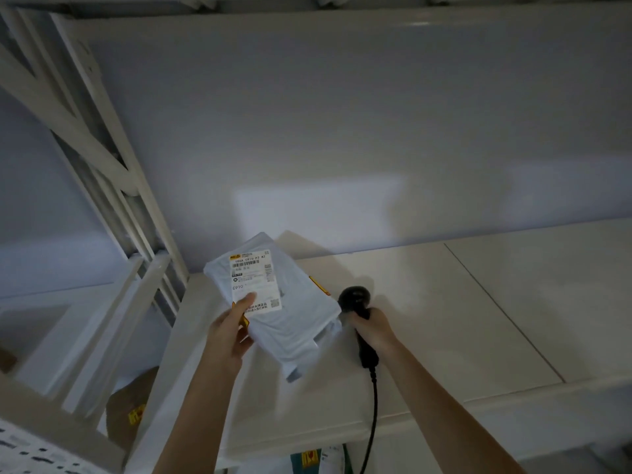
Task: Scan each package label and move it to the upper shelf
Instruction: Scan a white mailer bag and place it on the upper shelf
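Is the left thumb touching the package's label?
Touching. The head view shows the left hand thumb lying on the label of the package.

The left hand (229,331) is gripping a grey poly mailer package (287,313) by its near-left corner, thumb pressing on the white shipping label (254,281), whose barcode is facing up. The package is tilting above the left end of the white upper shelf (478,319); whether its underside is touching the board cannot be told. Just right of it, the right hand (374,328) is clasping a black handheld barcode scanner (357,304), its head pointing away toward the far wall. The scanner's black cable (372,405) is hanging down over the shelf's near edge. Below left, a brown cardboard box (128,410) is sitting on a lower level.
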`<state>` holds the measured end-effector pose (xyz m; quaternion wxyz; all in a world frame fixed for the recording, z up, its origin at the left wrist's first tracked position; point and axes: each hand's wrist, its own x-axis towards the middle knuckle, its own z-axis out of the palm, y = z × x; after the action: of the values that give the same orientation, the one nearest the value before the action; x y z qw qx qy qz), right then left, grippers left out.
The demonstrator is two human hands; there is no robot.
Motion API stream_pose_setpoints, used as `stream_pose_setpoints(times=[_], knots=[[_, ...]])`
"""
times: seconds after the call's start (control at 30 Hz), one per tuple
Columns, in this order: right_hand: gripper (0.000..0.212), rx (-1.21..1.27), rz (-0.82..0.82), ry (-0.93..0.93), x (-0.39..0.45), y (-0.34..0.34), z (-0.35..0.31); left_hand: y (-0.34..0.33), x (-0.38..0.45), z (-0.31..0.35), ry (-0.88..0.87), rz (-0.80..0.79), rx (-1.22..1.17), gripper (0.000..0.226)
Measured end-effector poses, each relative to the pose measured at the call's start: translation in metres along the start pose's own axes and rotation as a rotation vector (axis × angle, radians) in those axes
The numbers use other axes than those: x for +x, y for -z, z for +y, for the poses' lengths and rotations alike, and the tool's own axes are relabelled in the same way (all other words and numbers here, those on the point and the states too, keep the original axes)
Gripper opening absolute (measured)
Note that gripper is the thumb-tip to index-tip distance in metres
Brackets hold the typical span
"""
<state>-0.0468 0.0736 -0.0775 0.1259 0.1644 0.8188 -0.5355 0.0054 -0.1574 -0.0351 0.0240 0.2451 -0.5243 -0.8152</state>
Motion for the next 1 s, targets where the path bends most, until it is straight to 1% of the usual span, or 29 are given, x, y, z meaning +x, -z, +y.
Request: stream_pose_setpoints(times=[0.03,0.1,0.13,0.17,0.2,0.23,0.3,0.37,0.43,0.47,0.53,0.57,0.63,0.7,0.77,0.8,0.83,0.9,0.93,0.97,1.0], knots=[[0.025,-0.061,0.04,0.012,-0.001,0.002,0.001,-0.003,-0.002,-0.001,0.012,-0.014,-0.012,0.014],[0.043,-0.136,0.206,0.085,-0.008,0.011,0.003,-0.013,-0.006,-0.002,0.037,-0.062,-0.025,0.018],[0.048,-0.087,0.287,0.17,-0.017,0.017,0.001,-0.019,-0.008,-0.004,0.039,-0.087,-0.02,0.02],[0.048,0.019,0.333,0.269,-0.024,0.023,-0.002,-0.026,-0.009,-0.005,0.04,-0.109,-0.011,0.021],[0.045,0.164,0.32,0.339,-0.033,0.031,-0.006,-0.033,-0.011,-0.007,0.039,-0.133,0.001,0.021],[0.042,0.309,0.246,0.373,-0.041,0.039,-0.01,-0.041,-0.014,-0.008,0.04,-0.154,0.011,0.022],[0.047,0.532,0.022,0.408,-0.058,0.057,-0.014,-0.057,-0.02,-0.012,0.04,-0.204,0.045,0.028],[0.063,0.666,-0.127,0.447,-0.072,0.073,-0.012,-0.071,-0.025,-0.019,0.038,-0.25,0.081,0.035],[0.096,0.664,-0.197,0.453,-0.085,0.089,-0.007,-0.087,-0.036,-0.022,0.043,-0.301,0.124,0.029],[0.099,0.615,-0.211,0.442,-0.091,0.095,-0.001,-0.094,-0.041,-0.024,0.036,-0.334,0.152,0.028],[0.078,0.547,-0.183,0.422,-0.101,0.111,0.013,-0.117,-0.055,-0.028,0.012,-0.4,0.222,0.032],[0.071,0.554,-0.154,0.409,-0.108,0.121,0.021,-0.128,-0.06,-0.031,-0.011,-0.431,0.249,0.035],[0.061,0.603,-0.058,0.38,-0.119,0.141,0.035,-0.154,-0.073,-0.036,-0.057,-0.46,0.292,0.04],[0.041,0.635,0.065,0.358,-0.128,0.163,0.043,-0.178,-0.089,-0.045,-0.052,-0.511,0.362,0.042],[0.034,0.687,0.167,0.347,-0.141,0.187,0.05,-0.198,-0.112,-0.054,-0.043,-0.647,0.415,0.032],[0.034,0.7,0.235,0.338,-0.148,0.201,0.059,-0.208,-0.122,-0.059,-0.053,-0.753,0.44,0.035],[0.033,0.703,0.286,0.329,-0.156,0.215,0.065,-0.218,-0.132,-0.065,-0.064,-0.864,0.466,0.049],[0.032,0.689,0.343,0.346,-0.175,0.246,0.077,-0.24,-0.147,-0.076,-0.083,-1.041,0.529,0.092],[0.035,0.685,0.392,0.375,-0.185,0.262,0.087,-0.254,-0.156,-0.082,-0.098,-1.13,0.577,0.109],[0.039,0.713,0.427,0.395,-0.195,0.28,0.095,-0.268,-0.166,-0.087,-0.104,-1.217,0.634,0.118],[0.04,0.693,0.463,0.389,-0.208,0.296,0.109,-0.283,-0.177,-0.092,-0.107,-1.291,0.683,0.122]])
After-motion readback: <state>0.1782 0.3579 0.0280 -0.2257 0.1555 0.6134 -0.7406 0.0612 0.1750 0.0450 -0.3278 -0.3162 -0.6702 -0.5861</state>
